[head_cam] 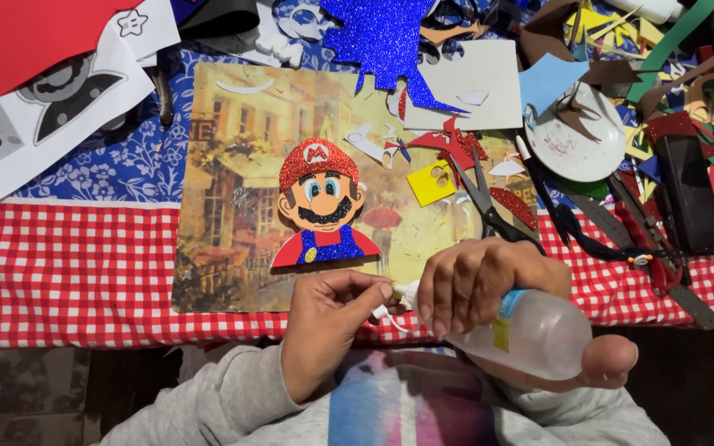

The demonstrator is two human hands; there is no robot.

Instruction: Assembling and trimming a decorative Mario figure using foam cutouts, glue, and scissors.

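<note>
Both hands meet low at the body, grey sleeves bent inward. The left hand (324, 326) pinches with its fingertips; the right hand (489, 289) is curled in a grip, thumb stretched out.

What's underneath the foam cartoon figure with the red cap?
The foam figure lies on a placemat printed with a painted street scene. The placemat rests on a red checked tablecloth. The part of the print directly beneath the figure is covered.

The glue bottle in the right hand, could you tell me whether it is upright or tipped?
Tipped: the glue bottle lies sideways, nozzle toward the left hand.
</note>
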